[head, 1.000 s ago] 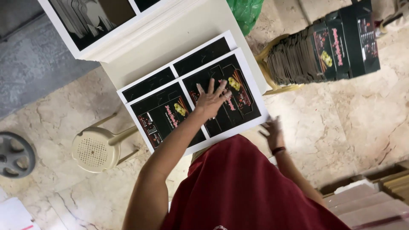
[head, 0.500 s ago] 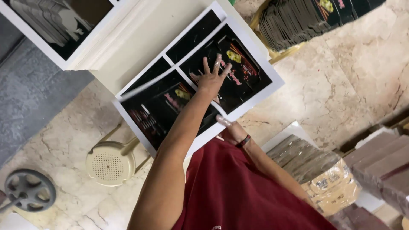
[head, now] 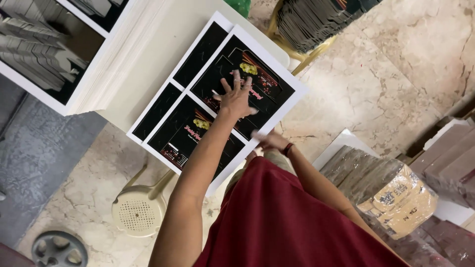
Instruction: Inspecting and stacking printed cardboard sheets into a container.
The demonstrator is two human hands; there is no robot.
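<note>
floor: beige veined marble (head: 376,89) | furniture: cream plastic stool (head: 138,212) | lower left: grey mat (head: 34,163)

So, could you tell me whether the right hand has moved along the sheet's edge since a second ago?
Yes. The right hand has slid along the printed sheet's near edge, away from its corner toward the middle.

The left hand (head: 236,99) lies on the top printed sheet (head: 277,84). The right hand (head: 267,141) is at its near edge. A stool (head: 137,212) stands near left.
</note>
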